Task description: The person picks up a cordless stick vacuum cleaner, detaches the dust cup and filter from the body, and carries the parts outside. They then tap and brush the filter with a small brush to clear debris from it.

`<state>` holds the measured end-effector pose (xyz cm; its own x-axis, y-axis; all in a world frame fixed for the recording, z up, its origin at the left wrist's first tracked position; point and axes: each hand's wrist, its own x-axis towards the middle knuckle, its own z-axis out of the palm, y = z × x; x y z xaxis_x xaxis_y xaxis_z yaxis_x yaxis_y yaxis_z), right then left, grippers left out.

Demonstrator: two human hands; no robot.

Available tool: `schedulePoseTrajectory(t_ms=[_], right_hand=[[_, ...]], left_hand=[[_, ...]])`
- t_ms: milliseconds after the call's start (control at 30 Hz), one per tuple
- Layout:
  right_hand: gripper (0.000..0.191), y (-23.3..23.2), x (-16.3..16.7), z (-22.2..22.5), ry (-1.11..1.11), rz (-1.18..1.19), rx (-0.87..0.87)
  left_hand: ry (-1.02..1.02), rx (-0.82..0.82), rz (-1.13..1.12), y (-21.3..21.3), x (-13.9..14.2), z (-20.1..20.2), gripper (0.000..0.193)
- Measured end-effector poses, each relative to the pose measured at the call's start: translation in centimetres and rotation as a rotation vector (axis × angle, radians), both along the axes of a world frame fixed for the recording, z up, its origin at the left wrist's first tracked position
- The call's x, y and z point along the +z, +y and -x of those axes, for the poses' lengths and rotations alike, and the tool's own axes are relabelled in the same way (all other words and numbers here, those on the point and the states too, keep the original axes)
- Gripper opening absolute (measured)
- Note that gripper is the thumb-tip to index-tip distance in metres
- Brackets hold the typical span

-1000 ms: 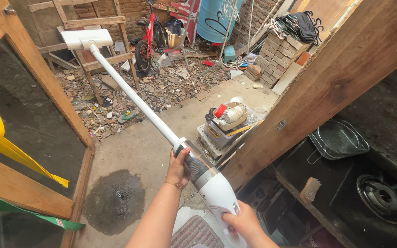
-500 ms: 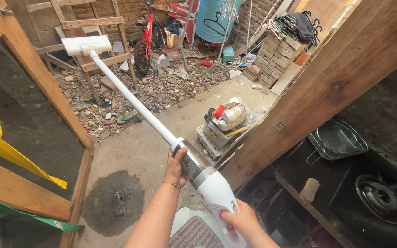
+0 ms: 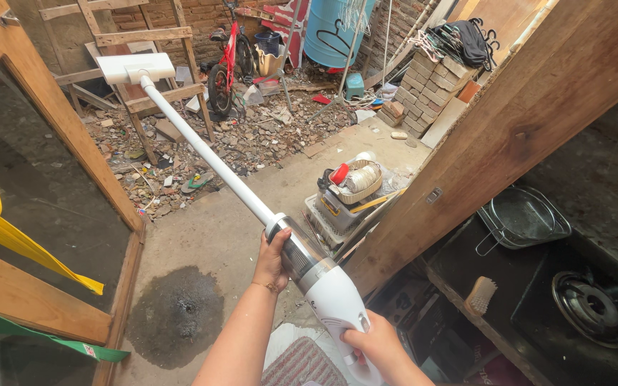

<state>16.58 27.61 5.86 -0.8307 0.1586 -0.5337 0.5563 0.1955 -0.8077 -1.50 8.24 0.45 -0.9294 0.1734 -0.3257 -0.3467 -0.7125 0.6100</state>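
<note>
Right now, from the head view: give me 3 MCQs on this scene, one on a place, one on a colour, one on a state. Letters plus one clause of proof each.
1. Where does the left hand grip the stick vacuum?
A. On the floor head
B. On the body, just below where the tube joins
C. On the rear handle

2. What colour is the barrel at the back of the yard?
A. Blue
B. Yellow
C. Black

3. How is the vacuum's floor head placed?
A. Flat on the concrete floor
B. Inside the metal tray
C. Raised in the air, in front of the wooden frame

Answers:
1 B, the left hand wraps the grey section below the tube, while the right hand has the rear handle.
2 A, the barrel is plainly blue.
3 C, the tube slopes up and away, with the head held high over the rubble.
</note>
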Motion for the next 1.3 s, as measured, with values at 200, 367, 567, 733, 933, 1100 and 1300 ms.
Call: schedulePoseTrajectory(t_ms=[200, 367, 567, 733, 933, 1100, 1300], right_hand=[[0.032, 0.0, 0.4, -0.2, 0.001, 0.055, 0.027], [0.033, 0.0, 0.7, -0.3, -0.02, 0.038, 0.008], [0.031, -0.1, 0.7, -0.6, -0.013, 0.049, 0.008], [0.028, 0.1, 1.0, -0.9, 0.013, 0.126, 0.057], [0.028, 0.1, 1.3, -1.2, 0.009, 0.179, 0.075], [0.03, 0.1, 1.0, -1.7, 0.026, 0.214, 0.078], [0.032, -0.1, 0.4, -1.9, 0.012, 0.025, 0.0]], left_hand=[[0.02, -0.003, 0.015, 0.0, -0.4, 0.1, 0.077], [0.018, -0.008, 0.01, 0.1, -0.5, 0.1, 0.077], [0.005, -0.031, 0.015, 0.0, -0.1, 0.0, 0.077], [0.039, -0.04, 0.001, 0.0, 0.5, -0.5, 0.08], [0.023, -0.053, 0.015, -0.2, 1.1, -0.8, 0.079], [0.038, -0.042, 0.008, 0.0, 0.7, -1.1, 0.077], [0.068, -0.002, -0.02, 0.1, 0.6, -1.4, 0.075]])
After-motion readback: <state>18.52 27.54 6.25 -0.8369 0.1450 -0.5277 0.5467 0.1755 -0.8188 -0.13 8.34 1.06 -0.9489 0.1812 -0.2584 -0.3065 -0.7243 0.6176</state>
